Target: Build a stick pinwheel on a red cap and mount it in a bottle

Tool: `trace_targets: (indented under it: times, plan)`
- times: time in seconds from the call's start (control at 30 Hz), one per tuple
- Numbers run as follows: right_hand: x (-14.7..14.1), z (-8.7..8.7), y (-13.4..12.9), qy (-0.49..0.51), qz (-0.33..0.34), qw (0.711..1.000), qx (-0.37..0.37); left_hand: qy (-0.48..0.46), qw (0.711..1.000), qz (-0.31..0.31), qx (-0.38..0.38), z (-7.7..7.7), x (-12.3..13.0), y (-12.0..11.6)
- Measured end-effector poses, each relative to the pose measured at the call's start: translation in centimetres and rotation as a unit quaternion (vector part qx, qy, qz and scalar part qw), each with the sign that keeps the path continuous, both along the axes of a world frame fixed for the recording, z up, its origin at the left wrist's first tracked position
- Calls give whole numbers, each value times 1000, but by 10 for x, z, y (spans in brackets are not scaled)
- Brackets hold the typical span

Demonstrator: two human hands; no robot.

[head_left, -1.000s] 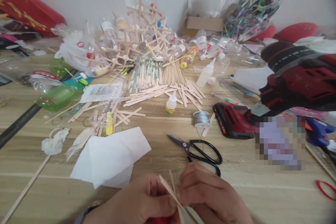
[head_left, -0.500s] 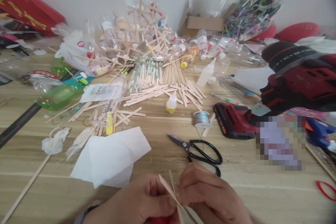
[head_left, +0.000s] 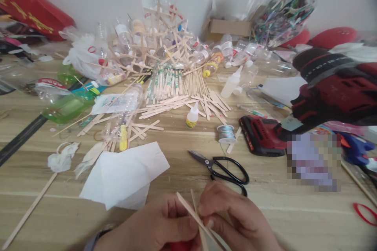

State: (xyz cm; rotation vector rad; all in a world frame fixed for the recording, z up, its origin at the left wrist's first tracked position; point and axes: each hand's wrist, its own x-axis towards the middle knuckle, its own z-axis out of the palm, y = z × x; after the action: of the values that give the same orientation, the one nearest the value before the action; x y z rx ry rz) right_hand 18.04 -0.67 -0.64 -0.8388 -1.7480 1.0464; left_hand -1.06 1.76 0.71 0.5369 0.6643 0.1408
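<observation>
Right hand [head_left: 235, 215], five o'clock: thumb [head_left: 218, 227] now parted from fingers [head_left: 218, 196], cannot tell whether gripping; your left hand [head_left: 159, 223] pinches the crossed sticks [head_left: 186, 206], likely steadying them

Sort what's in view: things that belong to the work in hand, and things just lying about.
Seem to belong:
- crossed wooden craft sticks, held in the left hand, right hand close against them
- loose craft sticks, likely matching stock

Seem to be just lying about:
- cordless drill
- green plastic bottle
- white paper
- red ring
</observation>
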Motion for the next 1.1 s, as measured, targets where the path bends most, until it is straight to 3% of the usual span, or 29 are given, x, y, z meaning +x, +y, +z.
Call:
trace_targets:
  times: [0.23, 0.77, 1.1]
  plan:
    - [0, 0, 4, 11, 13, 1000, 16, 1, 1000, -6, -5, -6, -2, -1]
    - [0, -6, -2, 21, -3, 999, 36, 16, 1000, -4, -3, -2, -1, -2]
    - [0, -6, -5, 8, -2, 999, 40, 6, 999, -1, 32, -5, -2, -3]
